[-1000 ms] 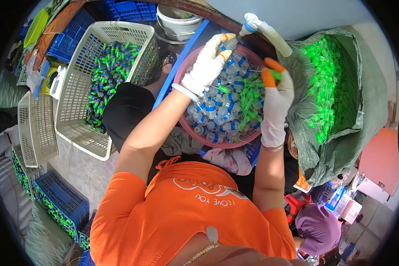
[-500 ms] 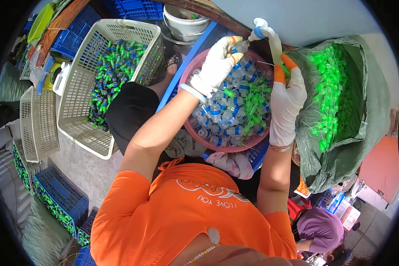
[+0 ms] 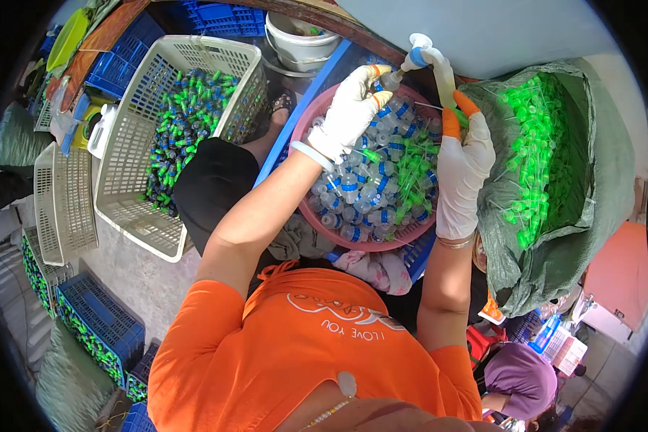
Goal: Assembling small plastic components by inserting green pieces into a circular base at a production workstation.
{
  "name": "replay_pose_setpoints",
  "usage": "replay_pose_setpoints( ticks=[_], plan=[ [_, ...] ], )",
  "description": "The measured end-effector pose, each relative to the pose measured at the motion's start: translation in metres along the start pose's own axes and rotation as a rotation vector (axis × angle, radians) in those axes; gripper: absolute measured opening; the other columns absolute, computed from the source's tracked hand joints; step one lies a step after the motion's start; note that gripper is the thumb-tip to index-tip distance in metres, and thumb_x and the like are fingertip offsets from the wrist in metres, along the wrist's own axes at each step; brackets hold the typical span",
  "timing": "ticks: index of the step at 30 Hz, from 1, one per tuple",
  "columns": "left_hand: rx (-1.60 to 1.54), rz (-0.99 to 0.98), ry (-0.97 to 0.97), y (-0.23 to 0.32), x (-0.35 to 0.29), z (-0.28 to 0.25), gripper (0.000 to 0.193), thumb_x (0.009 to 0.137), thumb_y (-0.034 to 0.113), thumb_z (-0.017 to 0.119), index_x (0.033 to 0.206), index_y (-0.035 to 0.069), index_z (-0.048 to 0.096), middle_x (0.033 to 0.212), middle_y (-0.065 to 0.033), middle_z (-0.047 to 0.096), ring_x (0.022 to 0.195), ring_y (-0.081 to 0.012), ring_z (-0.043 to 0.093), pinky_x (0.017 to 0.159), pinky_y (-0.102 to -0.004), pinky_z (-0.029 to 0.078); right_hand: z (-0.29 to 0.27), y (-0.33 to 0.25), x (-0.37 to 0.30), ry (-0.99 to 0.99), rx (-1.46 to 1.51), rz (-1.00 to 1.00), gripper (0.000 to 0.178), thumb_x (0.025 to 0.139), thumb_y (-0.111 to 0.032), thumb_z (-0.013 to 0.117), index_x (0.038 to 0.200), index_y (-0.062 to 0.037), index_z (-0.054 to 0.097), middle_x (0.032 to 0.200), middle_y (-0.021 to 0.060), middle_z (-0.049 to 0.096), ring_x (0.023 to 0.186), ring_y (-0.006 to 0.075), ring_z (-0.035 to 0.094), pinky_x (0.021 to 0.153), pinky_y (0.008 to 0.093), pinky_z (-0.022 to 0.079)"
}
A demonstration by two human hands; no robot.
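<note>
My left hand [image 3: 351,117], in a white glove with orange fingertips, grips a small clear bottle [image 3: 389,81] with its thumb and fingers. The bottle's mouth is at the tip of a white and blue nozzle [image 3: 418,57] on a pale bent tube [image 3: 445,81]. My gloved right hand [image 3: 466,169] is closed on a green cap [image 3: 463,118] with a thin pale stick, partly hidden by the fingers. Beneath both hands, a pink tub [image 3: 311,214] holds many clear bottles with blue bands [image 3: 349,183] and a heap of green stick caps [image 3: 414,169].
At right stands a dark green sack [image 3: 589,237] of green caps. A white crate [image 3: 158,236] with green-and-dark pieces is at left, a white bucket [image 3: 302,50] behind. Blue crates [image 3: 97,306] stand at lower left. Another person in purple [image 3: 522,380] is at lower right.
Both hands keep their grips and have hardly moved. The right hand has shifted very slightly left, and the bottle stays at the nozzle.
</note>
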State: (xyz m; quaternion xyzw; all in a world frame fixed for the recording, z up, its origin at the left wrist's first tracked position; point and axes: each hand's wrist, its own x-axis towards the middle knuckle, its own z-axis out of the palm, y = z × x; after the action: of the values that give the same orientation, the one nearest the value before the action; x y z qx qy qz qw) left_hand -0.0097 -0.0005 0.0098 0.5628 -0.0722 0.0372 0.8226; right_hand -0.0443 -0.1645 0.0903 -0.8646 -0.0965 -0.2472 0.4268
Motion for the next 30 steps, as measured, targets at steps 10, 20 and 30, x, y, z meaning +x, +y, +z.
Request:
replay_pose_setpoints(
  ticks=[10,20,30],
  plan=[
    [0.042,0.049,0.010,-0.009,0.000,-0.011,0.039,0.089,-0.001,0.061,0.128,0.000,0.052,0.109,-0.0016,0.060,0.095,-0.0089,0.056,0.085,-0.0231,0.047,0.000,-0.021,0.001,0.015,-0.043,-0.004,0.029,0.092,-0.004,0.065,0.121,-0.0021,0.063,0.103,0.0082,0.067,0.091,0.0141,0.060,0.083,0.0273,0.048],
    [0.235,-0.002,-0.390,0.032,-0.049,0.012,0.039,0.089,0.012,0.063,0.123,-0.001,0.050,0.118,-0.0163,0.058,0.111,-0.0242,0.057,0.094,-0.0352,0.047,-0.010,0.004,-0.036,-0.214,-0.227,0.017,0.014,0.095,-0.015,0.061,0.103,-0.0030,0.061,0.090,0.0136,0.066,0.079,0.0319,0.065,0.072,0.0394,0.050],
    [0.591,0.349,-0.275,0.018,-0.078,0.027,0.033,0.085,0.004,0.064,0.115,-0.001,0.050,0.104,-0.0180,0.054,0.100,-0.0358,0.057,0.083,-0.0377,0.047,-0.004,0.014,-0.050,-0.291,0.520,0.614,0.008,0.097,-0.013,0.058,0.101,-0.0070,0.054,0.076,-0.0013,0.051,0.059,0.0050,0.042,0.051,0.0210,0.032]
  ],
)
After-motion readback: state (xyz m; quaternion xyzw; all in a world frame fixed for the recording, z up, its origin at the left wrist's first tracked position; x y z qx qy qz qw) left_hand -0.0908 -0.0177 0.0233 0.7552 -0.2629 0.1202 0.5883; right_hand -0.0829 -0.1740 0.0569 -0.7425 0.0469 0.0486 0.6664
